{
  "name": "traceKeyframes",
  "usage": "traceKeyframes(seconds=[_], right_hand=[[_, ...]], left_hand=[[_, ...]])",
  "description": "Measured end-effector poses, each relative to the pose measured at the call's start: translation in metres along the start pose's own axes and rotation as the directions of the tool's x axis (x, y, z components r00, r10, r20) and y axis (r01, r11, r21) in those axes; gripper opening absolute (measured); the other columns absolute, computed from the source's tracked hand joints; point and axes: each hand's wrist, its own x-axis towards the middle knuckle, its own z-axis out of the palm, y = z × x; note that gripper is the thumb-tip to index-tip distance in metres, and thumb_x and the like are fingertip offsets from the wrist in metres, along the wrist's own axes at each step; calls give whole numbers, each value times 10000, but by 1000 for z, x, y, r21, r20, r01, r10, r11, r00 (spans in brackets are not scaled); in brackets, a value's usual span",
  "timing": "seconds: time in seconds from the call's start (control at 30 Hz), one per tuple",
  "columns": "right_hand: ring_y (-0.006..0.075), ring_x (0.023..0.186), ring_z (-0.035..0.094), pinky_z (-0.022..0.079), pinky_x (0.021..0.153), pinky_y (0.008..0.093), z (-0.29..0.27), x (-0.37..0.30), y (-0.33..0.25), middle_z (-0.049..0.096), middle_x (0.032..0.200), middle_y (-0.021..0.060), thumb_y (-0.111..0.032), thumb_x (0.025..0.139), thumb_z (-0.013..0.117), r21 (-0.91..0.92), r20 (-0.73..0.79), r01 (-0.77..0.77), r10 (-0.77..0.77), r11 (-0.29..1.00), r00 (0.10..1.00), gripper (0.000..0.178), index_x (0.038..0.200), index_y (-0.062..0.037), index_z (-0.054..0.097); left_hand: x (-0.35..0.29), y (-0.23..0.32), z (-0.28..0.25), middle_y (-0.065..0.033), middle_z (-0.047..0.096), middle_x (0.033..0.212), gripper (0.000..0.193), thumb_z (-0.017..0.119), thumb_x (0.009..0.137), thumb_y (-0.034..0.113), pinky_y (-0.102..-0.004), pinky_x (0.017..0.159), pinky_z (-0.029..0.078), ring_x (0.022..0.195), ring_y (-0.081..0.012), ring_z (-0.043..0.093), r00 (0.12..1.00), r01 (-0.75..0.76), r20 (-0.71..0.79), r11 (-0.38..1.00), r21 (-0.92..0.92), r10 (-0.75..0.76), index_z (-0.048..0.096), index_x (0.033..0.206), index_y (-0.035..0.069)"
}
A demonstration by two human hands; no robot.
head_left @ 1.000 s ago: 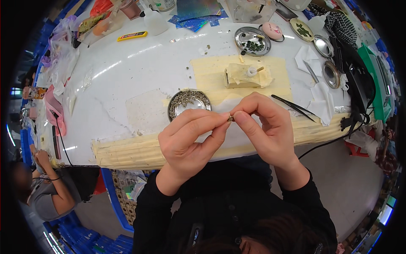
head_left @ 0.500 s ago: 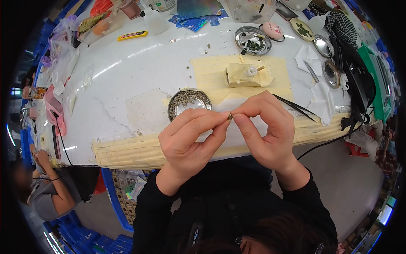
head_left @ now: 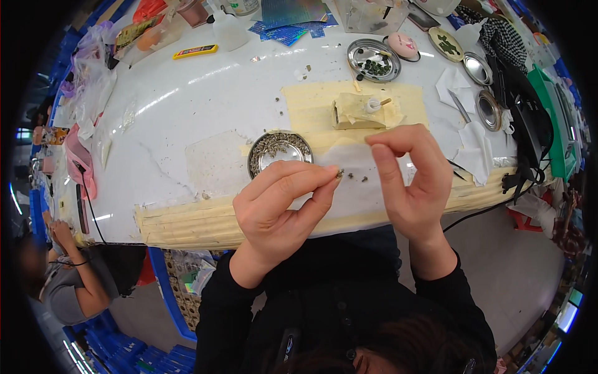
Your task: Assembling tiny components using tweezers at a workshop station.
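Note:
A tiny brownish metallic piece [head_left: 339, 173] is pinched between the thumb and forefinger of my left hand [head_left: 277, 209]. My right hand [head_left: 417, 181] is raised to the right of it, apart from the piece. Its thumb and forefinger tips are close together, and whatever may be between them is too small to make out. Two small dark bits [head_left: 357, 178] lie on the white sheet between my hands. Behind my left hand stands a round metal dish [head_left: 250, 161] with many small greyish-brown pieces in it. Black tweezers [head_left: 460, 171] are mostly hidden behind my right hand.
A tape-covered block [head_left: 358, 115] with a small white cup stands beyond my hands. Farther back are a metal dish [head_left: 395, 68] of dark green bits and a yellow box [head_left: 195, 52]. Cloths and metal lids lie at right. Another person [head_left: 81, 274] works at far left.
My right hand has let go of the tiny metallic piece and moved up and right. The bits on the sheet now show. My left hand stays in place, holding the piece.

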Motion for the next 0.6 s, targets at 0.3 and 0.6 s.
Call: traceKeyframes(seconds=[0.3,0.6], right_hand=[[202,687,535,419,590,306,-10,31,27,560,725,35,-53,803,706,-392,-9,116,-130,913,992,77,877,-56,684],[185,700,540,429,629,281,-14,21,8,611,784,53,-12,787,717,-228,-199,184,-231,956,952,83,852,-17,664]], left_hand=[[1,1,2,-99,675,801,232,742,710,-98,-256,605,510,684,-172,642,1000,-19,-4,1000,2,19,710,922,-12],[1,0,1,-97,680,791,224,745,708,-93,-253,605,509,683,-171,645,1000,0,-5,1000,-5,0,712,913,-8]])
